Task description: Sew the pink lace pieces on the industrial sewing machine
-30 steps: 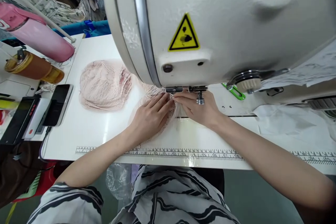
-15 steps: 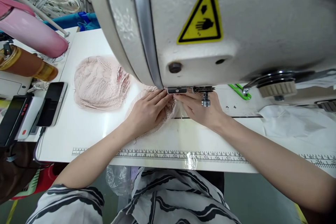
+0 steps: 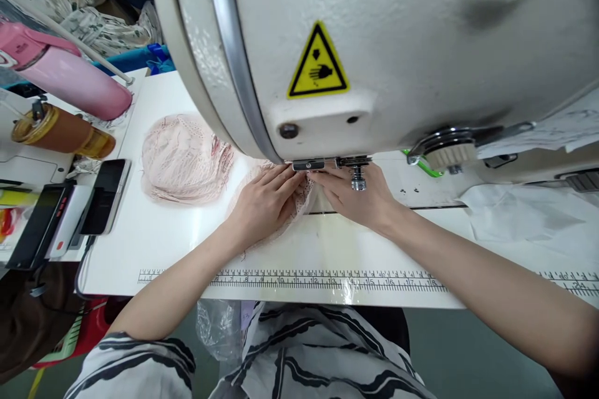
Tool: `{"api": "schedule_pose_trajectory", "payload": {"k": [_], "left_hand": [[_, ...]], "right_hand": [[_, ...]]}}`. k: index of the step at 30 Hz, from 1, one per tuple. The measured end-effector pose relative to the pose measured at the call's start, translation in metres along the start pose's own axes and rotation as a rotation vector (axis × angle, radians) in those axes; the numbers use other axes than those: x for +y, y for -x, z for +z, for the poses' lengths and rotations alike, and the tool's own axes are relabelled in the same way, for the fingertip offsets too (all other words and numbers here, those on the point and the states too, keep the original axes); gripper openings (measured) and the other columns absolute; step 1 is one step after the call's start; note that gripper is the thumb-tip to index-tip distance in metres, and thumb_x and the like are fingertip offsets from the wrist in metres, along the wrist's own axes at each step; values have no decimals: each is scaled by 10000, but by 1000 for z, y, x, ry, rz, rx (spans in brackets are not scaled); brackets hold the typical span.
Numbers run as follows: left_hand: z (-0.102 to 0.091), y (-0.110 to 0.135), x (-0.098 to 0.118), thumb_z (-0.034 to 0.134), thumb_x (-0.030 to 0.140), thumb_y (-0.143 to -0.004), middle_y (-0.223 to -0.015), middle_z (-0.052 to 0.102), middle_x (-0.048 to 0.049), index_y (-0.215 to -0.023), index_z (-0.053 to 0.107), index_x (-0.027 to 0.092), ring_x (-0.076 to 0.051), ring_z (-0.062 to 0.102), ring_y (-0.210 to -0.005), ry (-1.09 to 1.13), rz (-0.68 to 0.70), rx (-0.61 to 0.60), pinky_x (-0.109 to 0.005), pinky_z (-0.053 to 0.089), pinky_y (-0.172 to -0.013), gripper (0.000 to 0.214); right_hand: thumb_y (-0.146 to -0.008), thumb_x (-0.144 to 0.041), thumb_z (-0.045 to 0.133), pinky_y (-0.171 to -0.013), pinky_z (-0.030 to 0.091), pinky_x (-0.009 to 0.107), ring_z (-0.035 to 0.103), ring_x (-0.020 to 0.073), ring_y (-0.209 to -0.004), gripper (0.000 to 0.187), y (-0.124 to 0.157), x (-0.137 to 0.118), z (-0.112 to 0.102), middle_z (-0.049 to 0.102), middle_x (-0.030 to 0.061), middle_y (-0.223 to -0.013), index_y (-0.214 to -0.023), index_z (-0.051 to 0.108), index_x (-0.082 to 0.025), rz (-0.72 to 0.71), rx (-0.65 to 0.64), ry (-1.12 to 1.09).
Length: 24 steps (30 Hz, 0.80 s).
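My left hand [image 3: 264,202] lies on a piece of pale pink lace fabric [image 3: 299,199] on the white sewing table [image 3: 154,243], fingers together and pressing the cloth flat. My right hand [image 3: 358,196] rests just to its right, fingertips pinching the same lace at the presser foot [image 3: 358,179]. Both hands sit right under the head of the white sewing machine [image 3: 374,43], which hides the needle and the fingertips.
A stack of similar pink lace pieces [image 3: 185,159] lies at the left. Further left are a phone [image 3: 107,195], a black device [image 3: 35,224], a pink bottle [image 3: 70,78] and a brown bottle [image 3: 63,131]. A ruler strip [image 3: 327,279] runs along the table's front edge. White cloth [image 3: 519,212] lies right.
Both hands stay in the same place on the lace under the machine head. Only the camera has shifted slightly.
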<state>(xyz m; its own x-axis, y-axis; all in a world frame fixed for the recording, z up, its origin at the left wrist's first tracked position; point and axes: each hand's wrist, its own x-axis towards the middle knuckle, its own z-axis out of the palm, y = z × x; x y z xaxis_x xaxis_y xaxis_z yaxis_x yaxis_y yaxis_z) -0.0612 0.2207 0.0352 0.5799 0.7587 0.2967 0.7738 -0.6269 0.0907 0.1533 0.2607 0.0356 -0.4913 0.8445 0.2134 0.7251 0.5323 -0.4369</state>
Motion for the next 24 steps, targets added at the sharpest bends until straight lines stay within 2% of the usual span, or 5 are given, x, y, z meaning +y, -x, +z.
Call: {"api": "schedule_pose_trajectory", "payload": {"k": [10, 14, 17, 21, 24], "left_hand": [[0, 1, 2, 504, 197, -990, -1381, 647, -121, -1383, 584, 116, -268, 595, -1314, -37, 38, 69, -440, 538, -1058, 409], [-22, 3, 8, 590, 198, -962, -1254, 728, -67, -1205, 686, 166, -237, 693, -1088, -164, 77, 168, -381, 554, -835, 263], [-46, 17, 6, 605, 365, -970, -1087, 777, -64, -1110, 711, 164, -195, 685, -822, -147, 185, 142, -343, 497, -638, 267], [-62, 52, 3, 513, 673, -941, -924, 776, -72, -1053, 716, 123, -189, 649, -712, -156, 447, 139, -330, 481, -535, 597], [-64, 72, 12, 681, 351, -935, -929, 768, -61, -1061, 695, 123, -178, 678, -773, -227, 376, 130, -283, 533, -595, 261]], "right_hand": [[-964, -96, 473, -776, 471, 354, 703, 212, -927, 301, 4, 14, 9, 790, 18, -965, -974, 755, -202, -436, 310, 258], [-926, -54, 506, -783, 441, 321, 671, 171, -898, 274, 6, 14, 7, 775, -17, -1061, -986, 729, -201, -500, 360, 276], [-931, -59, 487, -802, 427, 316, 638, 159, -873, 249, 6, 12, 3, 761, -13, -1044, -989, 703, -171, -577, 323, 269], [-917, -42, 456, -819, 402, 322, 597, 164, -874, 266, 7, 9, 2, 741, -7, -1011, -976, 682, -170, -624, 298, 240], [-872, -56, 476, -813, 397, 331, 571, 178, -872, 266, 8, 9, 3, 728, 8, -1015, -998, 678, -175, -630, 293, 173]]}}
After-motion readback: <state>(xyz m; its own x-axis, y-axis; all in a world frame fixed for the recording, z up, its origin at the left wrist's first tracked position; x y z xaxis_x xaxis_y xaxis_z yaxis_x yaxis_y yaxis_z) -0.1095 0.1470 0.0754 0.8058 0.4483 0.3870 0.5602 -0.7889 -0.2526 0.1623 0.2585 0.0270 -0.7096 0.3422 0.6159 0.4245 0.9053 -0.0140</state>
